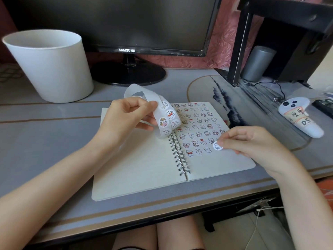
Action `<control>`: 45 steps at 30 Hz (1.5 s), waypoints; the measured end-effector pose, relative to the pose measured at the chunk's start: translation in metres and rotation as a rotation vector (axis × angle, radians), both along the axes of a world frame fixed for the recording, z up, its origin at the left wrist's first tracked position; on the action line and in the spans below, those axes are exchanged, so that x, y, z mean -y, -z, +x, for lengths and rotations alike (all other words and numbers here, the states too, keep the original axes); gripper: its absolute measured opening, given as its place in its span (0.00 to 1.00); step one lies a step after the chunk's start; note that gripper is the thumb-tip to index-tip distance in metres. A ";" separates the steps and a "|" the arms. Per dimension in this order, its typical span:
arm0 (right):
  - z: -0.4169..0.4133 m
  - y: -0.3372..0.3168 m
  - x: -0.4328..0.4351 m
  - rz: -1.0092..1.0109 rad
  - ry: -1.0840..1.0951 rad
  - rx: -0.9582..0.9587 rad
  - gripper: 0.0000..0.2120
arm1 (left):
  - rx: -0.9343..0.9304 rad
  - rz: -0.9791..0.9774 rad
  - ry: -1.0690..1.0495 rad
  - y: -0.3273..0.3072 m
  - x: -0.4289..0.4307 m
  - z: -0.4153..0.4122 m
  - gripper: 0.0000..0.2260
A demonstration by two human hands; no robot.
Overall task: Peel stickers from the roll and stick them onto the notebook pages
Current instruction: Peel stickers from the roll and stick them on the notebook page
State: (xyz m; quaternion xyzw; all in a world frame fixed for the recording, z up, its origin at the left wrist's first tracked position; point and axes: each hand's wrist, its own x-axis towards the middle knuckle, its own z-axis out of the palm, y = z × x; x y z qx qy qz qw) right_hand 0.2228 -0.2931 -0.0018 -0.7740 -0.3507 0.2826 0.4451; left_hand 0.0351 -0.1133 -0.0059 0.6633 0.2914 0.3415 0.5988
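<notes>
An open spiral notebook (pixel 140 168) lies on the desk. Its left page is blank, and rows of small cartoon stickers cover much of the right page (pixel 196 127). My left hand (pixel 126 118) holds a looping strip of sticker roll (pixel 165 120) above the notebook's top centre, with round stickers showing on the strip. My right hand (pixel 252 143) pinches one round white sticker (pixel 217 146) at the fingertips, just over the right page beside the lowest sticker rows. Whether that sticker touches the paper is unclear.
A large white bucket (pixel 52 65) stands at the back left. A black monitor (pixel 126 26) with a round base sits behind the notebook. To the right are a patterned mat (pixel 252 114), a white controller (pixel 299 118), a grey cylinder (pixel 257 64) and a black shelf frame (pixel 239 47).
</notes>
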 end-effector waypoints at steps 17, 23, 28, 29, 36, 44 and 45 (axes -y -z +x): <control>0.001 0.006 -0.003 -0.008 -0.003 0.023 0.03 | 0.007 0.012 0.006 -0.001 0.001 0.000 0.11; 0.001 0.007 -0.003 0.004 0.006 0.041 0.03 | 0.011 0.013 0.006 -0.001 0.001 0.000 0.10; 0.001 0.010 -0.002 0.002 0.019 0.058 0.03 | 0.006 0.015 0.006 -0.001 0.002 0.000 0.10; 0.002 0.010 -0.002 0.004 0.022 0.056 0.03 | 0.005 0.015 0.006 -0.002 0.002 0.000 0.10; 0.000 0.010 -0.002 0.010 0.017 0.092 0.03 | -0.005 0.031 0.009 -0.001 0.001 0.000 0.11; -0.002 0.016 -0.004 0.037 0.029 0.143 0.05 | -0.004 0.031 0.007 -0.001 0.002 -0.001 0.11; -0.002 0.018 -0.004 0.045 0.034 0.149 0.05 | -0.004 0.031 0.007 -0.001 0.002 -0.001 0.11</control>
